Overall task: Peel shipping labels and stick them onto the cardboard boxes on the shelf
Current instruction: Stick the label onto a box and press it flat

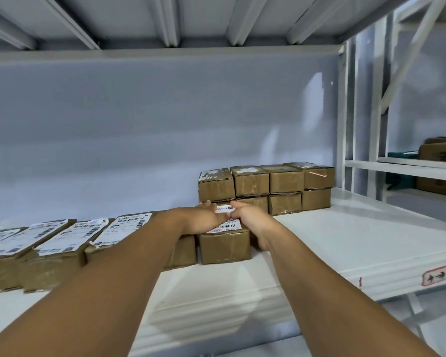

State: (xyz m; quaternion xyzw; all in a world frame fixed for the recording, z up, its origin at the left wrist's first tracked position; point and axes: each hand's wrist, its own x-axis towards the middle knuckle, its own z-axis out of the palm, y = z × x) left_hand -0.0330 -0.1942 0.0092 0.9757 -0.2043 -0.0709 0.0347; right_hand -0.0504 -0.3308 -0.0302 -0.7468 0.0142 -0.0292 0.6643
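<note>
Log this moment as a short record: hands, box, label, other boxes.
left hand: flat on the label, pressing it down
right hand: grips the right side of the box
label: on top of the box
labelled boxes: row to the left
stacked boxes: two layers behind, on the shelf

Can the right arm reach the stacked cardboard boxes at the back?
Probably yes: the right arm reaches the labelled box, and the stacked cardboard boxes stand just behind it, nothing between.

Soft, even indoor light — faint glare patches on the back wall; wide-angle bending and slight blur at the edges.
</note>
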